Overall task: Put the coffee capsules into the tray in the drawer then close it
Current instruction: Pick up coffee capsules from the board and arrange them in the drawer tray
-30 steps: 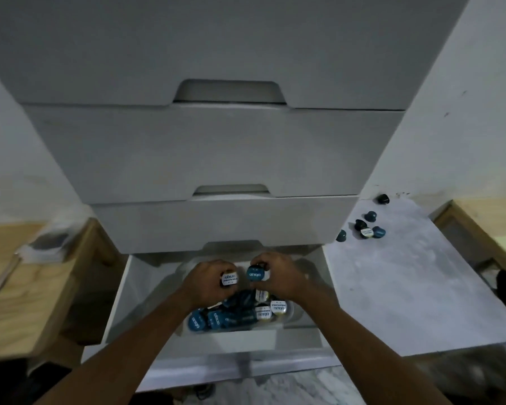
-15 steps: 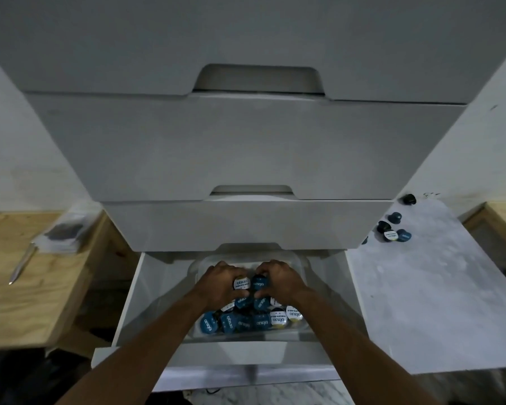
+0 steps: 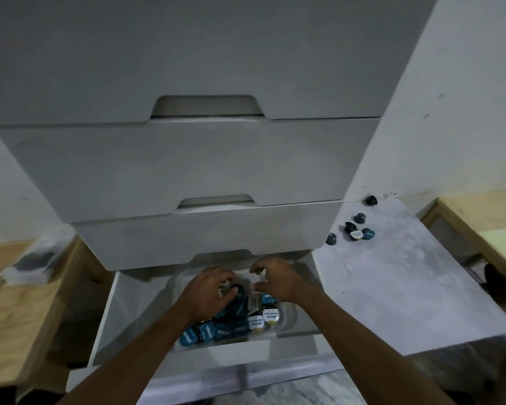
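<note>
both hands, the left hand (image 3: 208, 290) and right hand (image 3: 278, 280), are now spreading open over the tray (image 3: 288, 317) in the drawer (image 3: 111, 311), having just dropped their capsules (image 3: 231, 320) there, while 5 more capsules (image 3: 355, 226) are waiting on the worktop (image 3: 398, 287).

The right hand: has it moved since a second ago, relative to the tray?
Yes. The right hand has opened and drawn back toward the far end of the clear tray; it pinched a capsule earlier and now holds none.

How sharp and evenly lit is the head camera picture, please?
Head view: dim overall; the white open drawer lies in shadow under the cabinet; both hands, left and right, are motion-blurred; the blue-lidded coffee capsules stay readable; wide-angle bending slants the edges.
</note>
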